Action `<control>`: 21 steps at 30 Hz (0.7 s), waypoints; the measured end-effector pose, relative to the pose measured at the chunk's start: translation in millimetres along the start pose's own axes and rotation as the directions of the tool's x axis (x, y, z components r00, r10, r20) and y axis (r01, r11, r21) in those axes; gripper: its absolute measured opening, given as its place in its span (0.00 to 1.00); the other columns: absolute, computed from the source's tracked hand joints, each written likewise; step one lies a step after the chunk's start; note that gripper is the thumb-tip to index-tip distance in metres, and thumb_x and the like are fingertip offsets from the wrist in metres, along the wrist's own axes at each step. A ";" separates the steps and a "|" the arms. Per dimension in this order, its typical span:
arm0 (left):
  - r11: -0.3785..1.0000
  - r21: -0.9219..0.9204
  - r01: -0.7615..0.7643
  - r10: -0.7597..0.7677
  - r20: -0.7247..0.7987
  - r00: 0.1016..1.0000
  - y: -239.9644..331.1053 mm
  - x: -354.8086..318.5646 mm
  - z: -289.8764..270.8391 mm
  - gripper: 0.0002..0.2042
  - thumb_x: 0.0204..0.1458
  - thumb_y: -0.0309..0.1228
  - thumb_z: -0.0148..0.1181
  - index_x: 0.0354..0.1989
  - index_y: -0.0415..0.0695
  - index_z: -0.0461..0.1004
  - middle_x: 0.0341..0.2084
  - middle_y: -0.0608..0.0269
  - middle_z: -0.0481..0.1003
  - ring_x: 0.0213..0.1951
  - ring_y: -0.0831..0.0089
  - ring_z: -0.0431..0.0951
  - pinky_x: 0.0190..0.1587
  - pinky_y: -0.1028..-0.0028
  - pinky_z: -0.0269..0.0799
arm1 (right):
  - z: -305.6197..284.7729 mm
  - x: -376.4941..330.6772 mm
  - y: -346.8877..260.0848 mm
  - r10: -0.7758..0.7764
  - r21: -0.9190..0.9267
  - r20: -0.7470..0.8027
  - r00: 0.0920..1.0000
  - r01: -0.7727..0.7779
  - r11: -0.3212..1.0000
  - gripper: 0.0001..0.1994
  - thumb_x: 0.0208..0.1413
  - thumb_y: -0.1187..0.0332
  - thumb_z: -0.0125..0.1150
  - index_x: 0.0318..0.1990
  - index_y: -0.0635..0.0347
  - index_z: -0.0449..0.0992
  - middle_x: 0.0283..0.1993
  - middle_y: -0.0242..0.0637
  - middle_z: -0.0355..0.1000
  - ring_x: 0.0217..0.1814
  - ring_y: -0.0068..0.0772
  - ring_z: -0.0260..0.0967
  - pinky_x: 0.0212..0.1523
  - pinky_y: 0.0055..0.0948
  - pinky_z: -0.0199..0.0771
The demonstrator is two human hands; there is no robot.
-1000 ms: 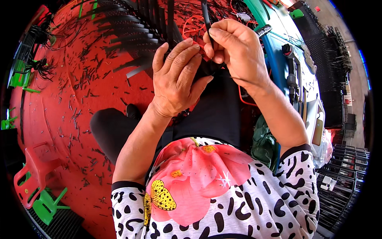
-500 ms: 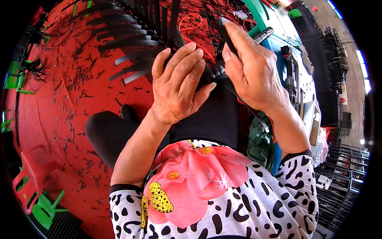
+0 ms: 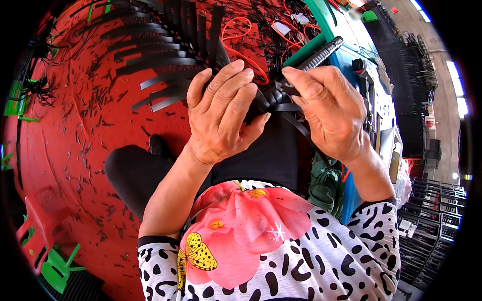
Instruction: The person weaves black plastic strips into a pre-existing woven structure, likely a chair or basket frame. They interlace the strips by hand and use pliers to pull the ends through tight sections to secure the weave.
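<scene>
A woven piece of flat black plastic strips (image 3: 150,54) fans out ahead of me, many loose strip ends pointing left. My left hand (image 3: 221,113) lies over its near end, fingers bent and thumb apart, gripping the black wrapped frame. Between my hands, a black strip is coiled round a frame joint (image 3: 273,96). My right hand (image 3: 334,113) is closed just right of that joint, thumb and forefinger pinching a black strip (image 3: 287,90). A loose strip length (image 3: 304,131) hangs below it toward my lap. The fingers partly hide the wrapping.
Black strip scraps litter the red floor (image 3: 90,150). An orange-red cord (image 3: 241,37) loops beyond my hands. A strip-wrapped bar (image 3: 324,54) slants up right beside a light-blue table (image 3: 351,47). Red (image 3: 37,223) and green (image 3: 60,266) plastic stools stand at lower left.
My right hand has come down and toward me from a higher position, its pinch now close to the wrapped joint. My left hand stays nearly in place on the frame.
</scene>
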State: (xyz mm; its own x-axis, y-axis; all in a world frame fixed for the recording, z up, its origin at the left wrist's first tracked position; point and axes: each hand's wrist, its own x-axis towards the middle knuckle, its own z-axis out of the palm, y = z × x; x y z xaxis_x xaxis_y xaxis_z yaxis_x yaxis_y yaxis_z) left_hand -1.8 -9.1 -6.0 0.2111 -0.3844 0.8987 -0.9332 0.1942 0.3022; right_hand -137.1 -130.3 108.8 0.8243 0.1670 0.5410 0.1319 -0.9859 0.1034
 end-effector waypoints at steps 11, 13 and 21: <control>0.999 -0.006 -0.041 0.041 -0.048 0.998 -3.4 -2.5 4.5 0.22 0.44 0.36 0.66 0.45 0.38 0.68 0.45 0.54 0.76 0.52 0.57 0.76 0.62 0.57 0.55 | 3.5 -15.0 -0.4 -0.047 0.094 0.130 0.990 0.035 0.995 0.17 0.47 0.73 0.63 0.46 0.66 0.74 0.25 0.34 0.61 0.23 0.33 0.65 0.19 0.29 0.65; 0.999 -0.007 -0.040 0.040 -0.047 0.998 -3.2 -2.3 4.4 0.22 0.44 0.36 0.66 0.45 0.39 0.68 0.45 0.54 0.76 0.52 0.57 0.76 0.62 0.57 0.54 | 5.7 -14.7 -2.1 -0.046 0.101 0.105 0.993 0.035 0.994 0.13 0.43 0.72 0.62 0.39 0.65 0.75 0.26 0.33 0.59 0.23 0.31 0.64 0.19 0.29 0.63; 0.999 -0.012 -0.039 0.039 -0.057 0.998 -4.0 -2.5 5.7 0.22 0.45 0.37 0.65 0.45 0.39 0.68 0.45 0.54 0.76 0.51 0.57 0.77 0.62 0.57 0.55 | 5.2 -8.0 1.0 -0.091 0.041 0.146 0.985 0.086 0.995 0.10 0.39 0.70 0.61 0.32 0.63 0.74 0.23 0.31 0.55 0.22 0.29 0.62 0.18 0.28 0.62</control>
State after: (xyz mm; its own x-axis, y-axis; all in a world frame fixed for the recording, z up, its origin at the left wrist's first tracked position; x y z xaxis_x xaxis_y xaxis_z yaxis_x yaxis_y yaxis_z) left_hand -0.3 -14.0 -11.3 0.1910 -0.3250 0.9262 -0.9372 0.2202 0.2705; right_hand -140.6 -132.7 100.3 0.8803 0.2525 0.4017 0.2247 -0.9675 0.1158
